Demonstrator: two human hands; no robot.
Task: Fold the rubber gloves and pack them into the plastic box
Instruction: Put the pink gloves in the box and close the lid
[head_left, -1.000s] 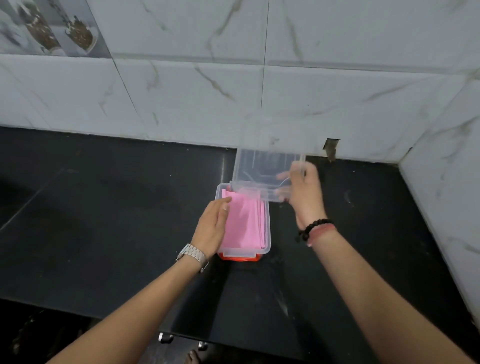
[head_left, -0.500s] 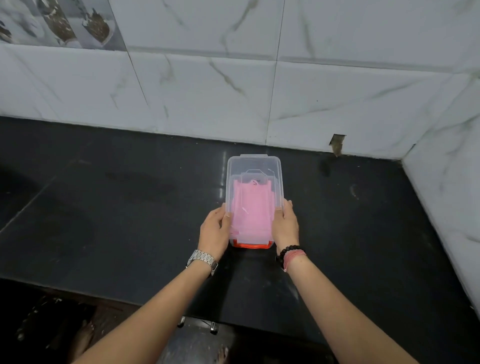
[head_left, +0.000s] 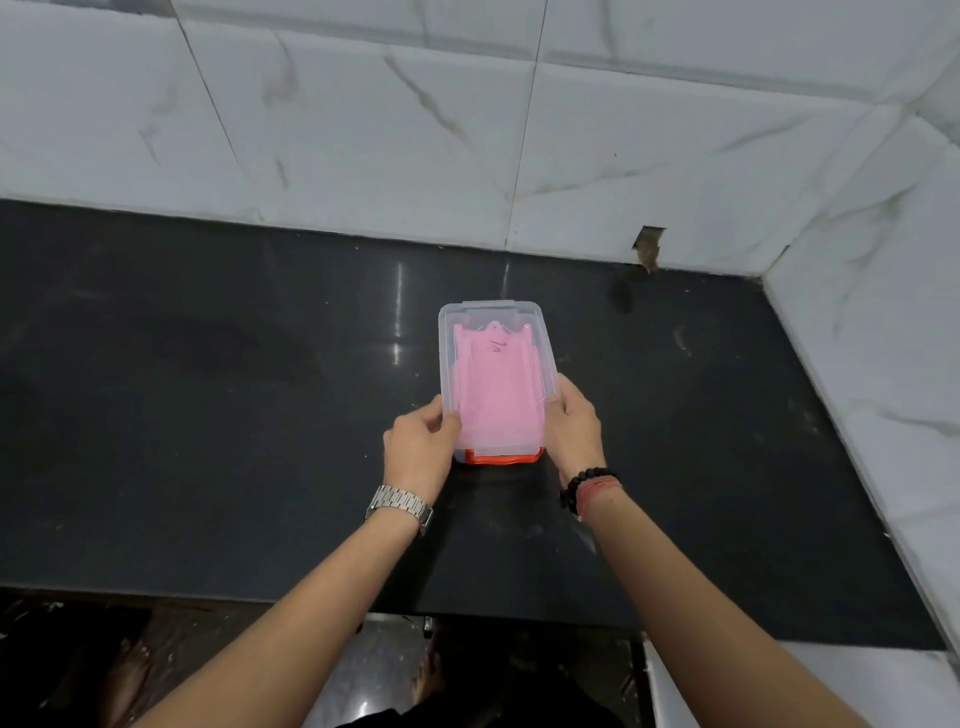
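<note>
A clear plastic box (head_left: 448, 343) with an orange latch (head_left: 501, 458) at its near end stands on the black counter, lid down on top. Folded pink rubber gloves (head_left: 493, 400) show through the lid. My left hand (head_left: 418, 449) grips the box's near left side, thumb pressed on the lid's edge. My right hand (head_left: 571, 428) grips the near right side in the same way, thumb on the lid.
The black counter (head_left: 208, 415) runs to a white marble-tiled wall at the back and right (head_left: 857, 364). A small chipped hole (head_left: 647, 249) marks the back wall's foot. The counter's front edge lies close below my forearms.
One second ago my right hand held the lid up over the open box. The lid has come down, and both hands now hold the box's near sides.
</note>
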